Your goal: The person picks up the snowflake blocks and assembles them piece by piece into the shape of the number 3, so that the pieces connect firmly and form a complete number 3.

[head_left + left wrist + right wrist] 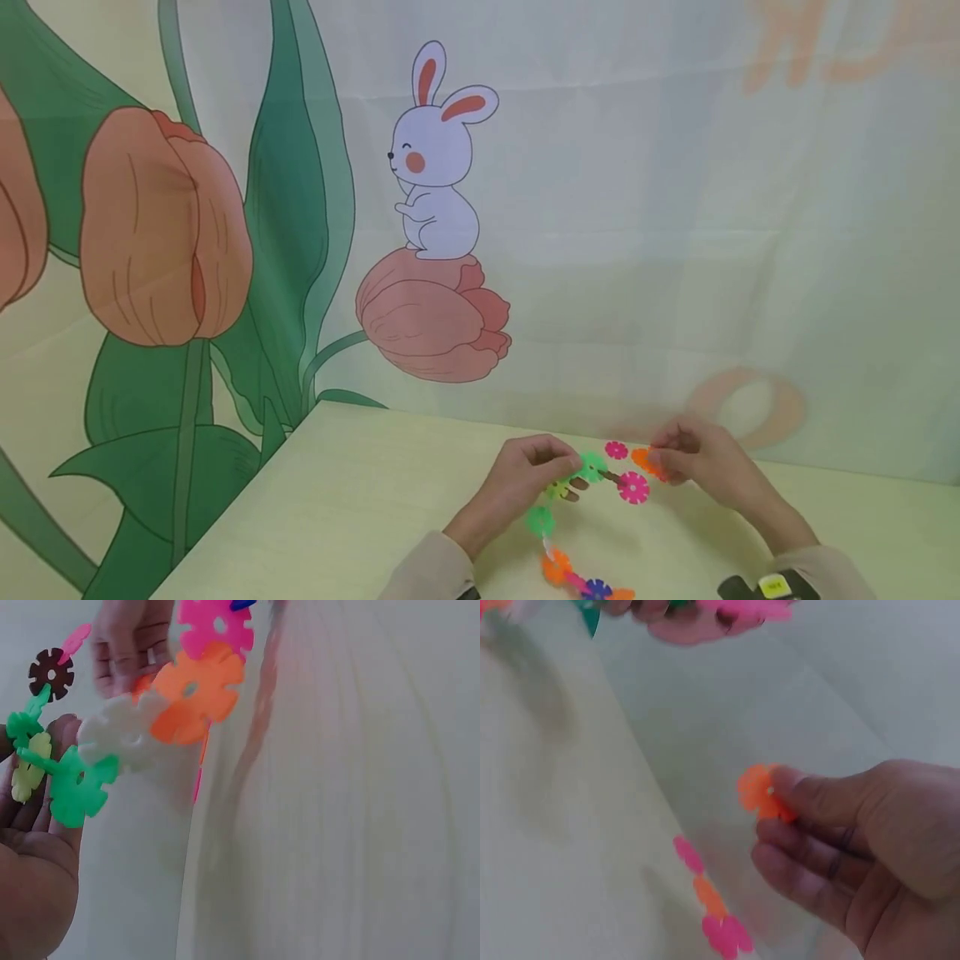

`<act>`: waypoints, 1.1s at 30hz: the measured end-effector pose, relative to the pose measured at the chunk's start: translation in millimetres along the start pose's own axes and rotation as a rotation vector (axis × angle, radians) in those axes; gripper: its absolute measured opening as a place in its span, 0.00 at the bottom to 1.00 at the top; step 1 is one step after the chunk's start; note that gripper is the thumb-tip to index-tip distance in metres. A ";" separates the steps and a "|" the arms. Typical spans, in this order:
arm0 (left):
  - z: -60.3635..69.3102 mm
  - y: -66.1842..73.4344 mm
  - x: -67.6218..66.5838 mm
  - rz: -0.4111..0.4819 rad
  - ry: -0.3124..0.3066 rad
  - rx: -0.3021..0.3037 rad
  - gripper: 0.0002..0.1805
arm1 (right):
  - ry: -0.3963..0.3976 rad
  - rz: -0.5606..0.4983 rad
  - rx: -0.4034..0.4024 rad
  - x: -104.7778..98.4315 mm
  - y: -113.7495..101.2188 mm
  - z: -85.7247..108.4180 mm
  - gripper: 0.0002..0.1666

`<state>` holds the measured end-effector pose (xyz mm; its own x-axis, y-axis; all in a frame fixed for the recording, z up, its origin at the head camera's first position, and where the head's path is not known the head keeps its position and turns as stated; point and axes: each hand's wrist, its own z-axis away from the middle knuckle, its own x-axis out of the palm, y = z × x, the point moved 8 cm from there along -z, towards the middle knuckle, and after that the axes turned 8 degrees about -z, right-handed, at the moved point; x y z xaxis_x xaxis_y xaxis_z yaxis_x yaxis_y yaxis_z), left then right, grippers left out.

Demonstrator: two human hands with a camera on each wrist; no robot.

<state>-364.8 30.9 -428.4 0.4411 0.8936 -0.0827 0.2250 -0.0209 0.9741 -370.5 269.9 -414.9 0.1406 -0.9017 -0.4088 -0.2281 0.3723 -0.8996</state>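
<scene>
My left hand (525,479) pinches a chain of slotted plastic snowflake discs between thumb and fingers, close to a green disc (593,467). At the chain's near end, a brown disc (51,675) joins a pink disc (633,487). The rest hangs below the hand: a yellow disc (31,766), another green disc (540,521), a white disc (120,731), an orange disc (557,567) and a blue disc (597,590). To the right, my right hand (697,462) holds a single orange snowflake disc (757,791) between thumb and fingertips, apart from the chain.
Along the table's back edge lie loose discs: a pink one (688,855), an orange one (709,896) and more pink (726,936). The pale table (360,500) meets a hanging backdrop (637,250) printed with tulips and a rabbit.
</scene>
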 end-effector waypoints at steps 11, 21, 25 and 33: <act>1.0 0.1 4.2 0.004 0.002 -0.020 0.06 | -0.018 -0.278 -0.221 23.6 -46.9 3.5 0.12; 2.8 2.7 8.9 -0.009 -0.012 -0.014 0.06 | -0.096 -0.384 -0.241 44.7 -48.4 1.5 0.12; 3.1 3.8 10.8 0.000 -0.026 -0.010 0.06 | -0.167 -0.444 -0.256 52.3 -46.9 0.9 0.11; 2.6 4.5 10.5 -0.010 -0.026 0.001 0.07 | -0.194 -0.430 -0.221 58.5 -46.8 1.0 0.12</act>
<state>-356.9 39.1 -425.4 0.4612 0.8819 -0.0984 0.2308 -0.0122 0.9729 -350.6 200.0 -396.9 0.4372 -0.8980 -0.0488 -0.3052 -0.0971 -0.9473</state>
